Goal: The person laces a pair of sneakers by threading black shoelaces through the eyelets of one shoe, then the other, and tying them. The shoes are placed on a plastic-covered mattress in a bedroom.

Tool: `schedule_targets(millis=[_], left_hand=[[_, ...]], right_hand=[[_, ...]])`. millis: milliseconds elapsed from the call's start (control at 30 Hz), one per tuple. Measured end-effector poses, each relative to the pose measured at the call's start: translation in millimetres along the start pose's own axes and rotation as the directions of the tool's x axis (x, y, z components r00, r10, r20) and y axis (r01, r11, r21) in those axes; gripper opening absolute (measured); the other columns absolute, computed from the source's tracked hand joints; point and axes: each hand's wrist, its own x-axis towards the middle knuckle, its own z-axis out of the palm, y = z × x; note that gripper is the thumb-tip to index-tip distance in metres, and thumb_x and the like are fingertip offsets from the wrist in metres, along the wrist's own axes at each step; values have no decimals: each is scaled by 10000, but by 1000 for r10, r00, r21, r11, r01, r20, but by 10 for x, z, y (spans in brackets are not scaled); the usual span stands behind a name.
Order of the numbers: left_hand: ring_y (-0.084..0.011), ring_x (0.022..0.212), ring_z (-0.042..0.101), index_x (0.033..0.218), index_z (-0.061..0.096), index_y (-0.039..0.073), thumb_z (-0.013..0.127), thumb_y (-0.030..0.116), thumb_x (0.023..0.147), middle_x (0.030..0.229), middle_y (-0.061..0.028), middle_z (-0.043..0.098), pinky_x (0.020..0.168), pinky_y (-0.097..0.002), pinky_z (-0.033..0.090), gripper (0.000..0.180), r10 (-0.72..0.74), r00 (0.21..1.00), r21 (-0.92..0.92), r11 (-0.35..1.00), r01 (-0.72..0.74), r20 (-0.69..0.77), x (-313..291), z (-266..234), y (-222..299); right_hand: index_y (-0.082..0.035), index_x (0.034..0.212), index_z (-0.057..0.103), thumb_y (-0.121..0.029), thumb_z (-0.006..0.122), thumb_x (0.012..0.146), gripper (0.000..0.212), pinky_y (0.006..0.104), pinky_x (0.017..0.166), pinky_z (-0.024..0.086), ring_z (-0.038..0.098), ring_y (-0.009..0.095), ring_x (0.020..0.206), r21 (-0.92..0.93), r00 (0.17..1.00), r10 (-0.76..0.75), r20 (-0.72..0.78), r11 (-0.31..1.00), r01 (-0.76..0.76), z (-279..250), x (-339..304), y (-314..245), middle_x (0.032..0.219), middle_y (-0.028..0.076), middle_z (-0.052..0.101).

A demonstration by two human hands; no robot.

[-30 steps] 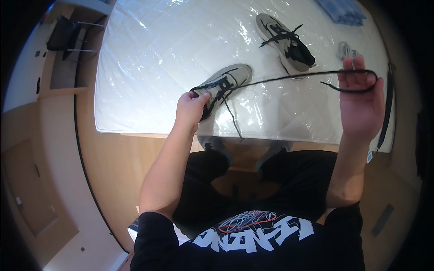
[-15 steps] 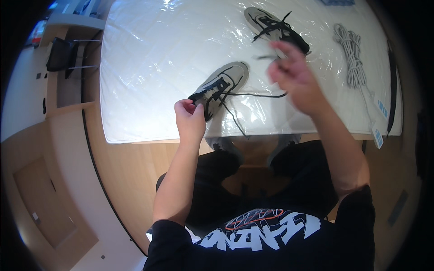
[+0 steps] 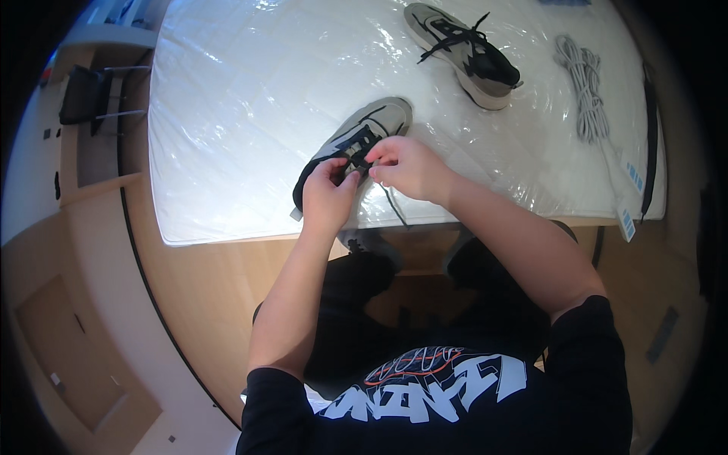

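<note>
A grey and black sneaker (image 3: 388,115) lies on the plastic-covered mattress, toe pointing away to the right. My left hand (image 3: 327,199) is over its tongue and opening, thumb and fingers pinched on it beside the laces. From the right, my right hand (image 3: 413,171) reaches to the same lacing, its fingertips closed at the black shoelace (image 3: 392,203); the fingers partly hide what they grip. One loose stretch of that lace trails toward the mattress's near edge. Farther back rests the matching sneaker (image 3: 489,64), its black laces tied in a bow.
The white mattress (image 3: 227,152) has a shiny plastic cover. At its right lie a bundled grey cord (image 3: 590,98) and a white power strip (image 3: 626,220). A black chair (image 3: 82,95) stands at the left by a wooden desk. My legs are below the near edge.
My right hand has come down and left from near the far sneaker to the near one's laces. My left hand has shifted from the shoe's collar toward the lacing.
</note>
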Motion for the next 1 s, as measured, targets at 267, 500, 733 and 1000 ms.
schedule_targets(millis=[267,500,733,1000], left_hand=[[-183,848,656,1089,655,-19,632,85,847,924,-132,701,783,-287,493,265,133,987,-3,991,-133,88,103,-11,-85],[-154,880,637,1120,643,-25,606,31,859,950,-111,697,805,-267,478,270,116,993,-70,991,-113,37,88,64,-211],[-148,916,623,1180,634,-13,577,6,865,1000,-120,687,841,-265,467,321,99,992,-132,987,-89,73,61,40,-159],[-157,924,622,1149,639,1,565,5,873,1005,-110,679,844,-267,466,285,134,990,-100,987,-128,54,-38,67,-100]], right_hand=[[31,1012,650,-113,662,851,216,346,708,530,668,219,774,86,999,-31,-37,996,34,272,133,306,899,117,700],[-32,926,693,-250,628,883,232,432,720,505,634,380,808,-501,976,-189,-111,858,109,105,174,224,856,195,668],[-23,809,683,-197,623,863,192,466,683,503,636,390,770,-633,955,-298,14,736,239,138,182,74,784,189,661],[-28,784,670,-186,622,859,181,473,693,512,638,393,774,-670,961,-277,22,709,220,148,171,50,768,190,656]])
